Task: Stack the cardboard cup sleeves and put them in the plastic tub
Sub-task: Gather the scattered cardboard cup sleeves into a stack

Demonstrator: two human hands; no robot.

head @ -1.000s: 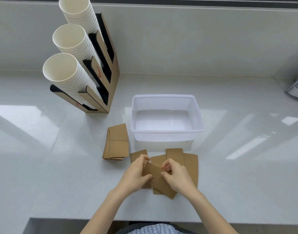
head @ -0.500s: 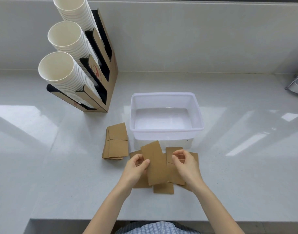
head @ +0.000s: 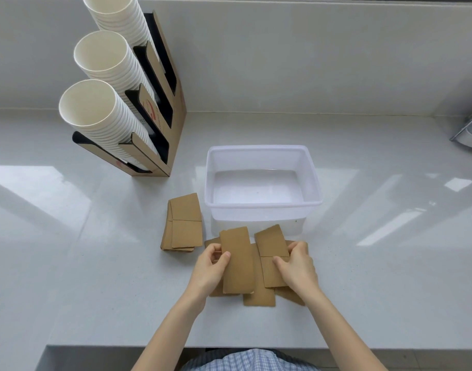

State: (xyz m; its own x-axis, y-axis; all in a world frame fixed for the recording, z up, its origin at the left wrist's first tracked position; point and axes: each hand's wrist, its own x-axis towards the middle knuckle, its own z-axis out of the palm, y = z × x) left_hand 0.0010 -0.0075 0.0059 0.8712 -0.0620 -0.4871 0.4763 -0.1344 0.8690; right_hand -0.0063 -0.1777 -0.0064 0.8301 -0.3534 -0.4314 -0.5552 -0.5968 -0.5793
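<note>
While the clear rectangular plastic tub (head: pixel 263 210) waits empty, left hand (head: pixel 209 269) pinches one flat brown cardboard sleeve (head: pixel 237 261); right hand (head: pixel 299 266) grips another sleeve (head: pixel 272 253), seemingly to align them.

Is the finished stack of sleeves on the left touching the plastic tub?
Apart. The head view shows a strip of bare counter between the stack of sleeves and the plastic tub, along the stack's whole right edge.
</note>
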